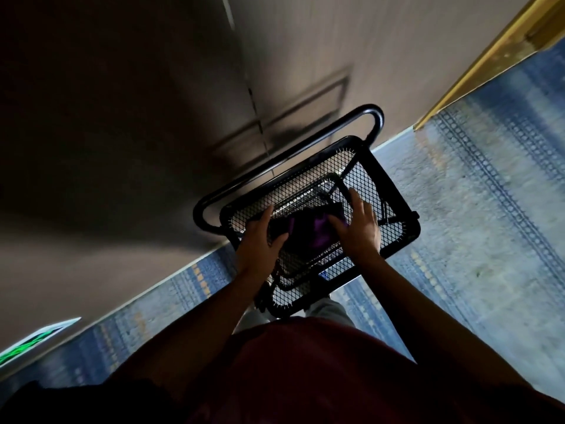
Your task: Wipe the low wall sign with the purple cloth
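The purple cloth (pixel 318 232) is sat in the mesh cart (pixel 394 191), mid-frame, bracketed by both hands. Left hand (pixel 260 237) seems curled on the mesh beside it; right hand (pixel 356 223) is spread flat, fingertips touching it, so nearer.

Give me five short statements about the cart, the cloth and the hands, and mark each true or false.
1. The purple cloth lies in the black mesh cart. True.
2. The right hand is wiping the sign. False: it reaches into the cart at the cloth.
3. The left hand is at the cart's top. True.
4. The floor is bare wood. False: it is blue patterned carpet.
5. The cart's handle is white. False: it is black.
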A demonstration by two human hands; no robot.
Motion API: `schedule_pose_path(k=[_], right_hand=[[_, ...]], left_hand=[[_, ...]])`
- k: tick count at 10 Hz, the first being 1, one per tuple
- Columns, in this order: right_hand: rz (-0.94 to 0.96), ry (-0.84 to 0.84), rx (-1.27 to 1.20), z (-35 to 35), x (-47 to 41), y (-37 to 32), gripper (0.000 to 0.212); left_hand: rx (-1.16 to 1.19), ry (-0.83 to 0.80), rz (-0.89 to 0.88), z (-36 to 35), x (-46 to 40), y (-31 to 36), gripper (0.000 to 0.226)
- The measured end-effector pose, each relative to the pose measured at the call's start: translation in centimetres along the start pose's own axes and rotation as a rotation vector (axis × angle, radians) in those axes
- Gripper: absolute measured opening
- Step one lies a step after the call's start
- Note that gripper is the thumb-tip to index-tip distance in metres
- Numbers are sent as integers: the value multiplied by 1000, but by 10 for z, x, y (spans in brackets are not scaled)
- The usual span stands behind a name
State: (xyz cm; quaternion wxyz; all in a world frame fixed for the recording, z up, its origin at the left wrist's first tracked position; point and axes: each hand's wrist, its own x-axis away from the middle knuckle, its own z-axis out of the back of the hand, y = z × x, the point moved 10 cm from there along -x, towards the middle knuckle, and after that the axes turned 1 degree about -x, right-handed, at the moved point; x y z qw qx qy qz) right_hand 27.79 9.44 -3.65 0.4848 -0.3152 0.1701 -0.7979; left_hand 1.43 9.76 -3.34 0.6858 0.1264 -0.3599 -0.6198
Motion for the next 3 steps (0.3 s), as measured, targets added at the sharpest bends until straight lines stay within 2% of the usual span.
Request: schedule_pose_path(k=[2, 3], right_hand=[[-1, 203, -177, 15, 52, -29, 63], [-6, 237, -157, 3, 93, -33, 49]], left_hand=[[-12, 25, -145, 34, 13, -4, 76], [17, 41, -163, 48, 26, -14, 75]])
